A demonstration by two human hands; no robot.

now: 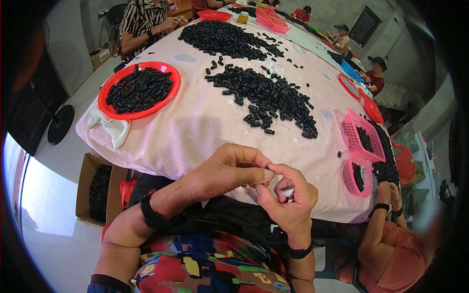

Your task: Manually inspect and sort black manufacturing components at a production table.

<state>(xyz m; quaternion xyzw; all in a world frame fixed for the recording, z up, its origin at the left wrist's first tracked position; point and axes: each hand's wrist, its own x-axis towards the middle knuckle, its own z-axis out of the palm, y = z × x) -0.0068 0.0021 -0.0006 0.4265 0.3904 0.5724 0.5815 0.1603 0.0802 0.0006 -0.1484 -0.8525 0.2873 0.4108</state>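
My left hand [233,171] comes in from the left with thumb and forefinger pinched together; what sits between them is too small to make out. My right hand [295,199] meets it at the fingertips, its fingers curled around a small shiny silvery piece [288,192]. Both hands are above the table's near edge. Beyond them, a loose pile of short black cylindrical pieces [268,95] spreads over the pink cloth [195,132]. A red round tray [174,93] full of black pieces stands at the left.
A larger black pile [222,39] lies farther back. Pink baskets [346,128] with black pieces stand at the right, beside a co-worker's hands [388,194]. A cardboard box [82,188] of black pieces sits on the floor at left. Several people work around the table.
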